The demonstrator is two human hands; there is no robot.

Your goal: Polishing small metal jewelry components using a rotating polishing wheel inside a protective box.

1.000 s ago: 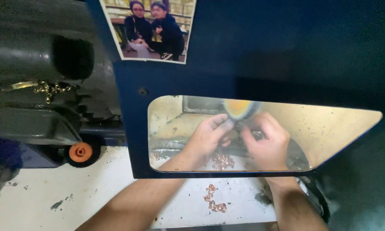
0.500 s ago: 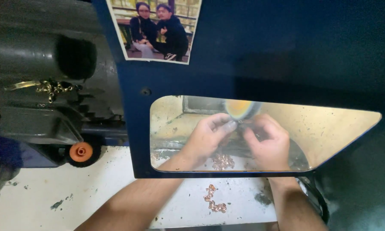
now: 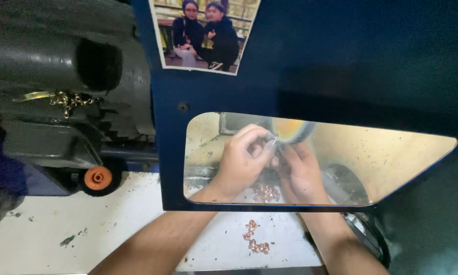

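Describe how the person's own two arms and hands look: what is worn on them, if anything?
Both forearms are bare, with no sleeves in view. The left hand and right hand wear no gloves, and no rings, watch or markings can be made out through the scuffed window.

Seen from above, two bare forearms reach under a dark blue guard panel and show through its clear window. The left hand and right hand meet behind the window, fingertips pinched together on a small shiny piece held against a yellowish spinning wheel just above them. Below the hands lies a heap of small copper-coloured pieces, with a few more between the forearms on the pale worktop. Left of the left hand sit a dark motor housing and an orange knob. A photograph is stuck on the panel above the hands
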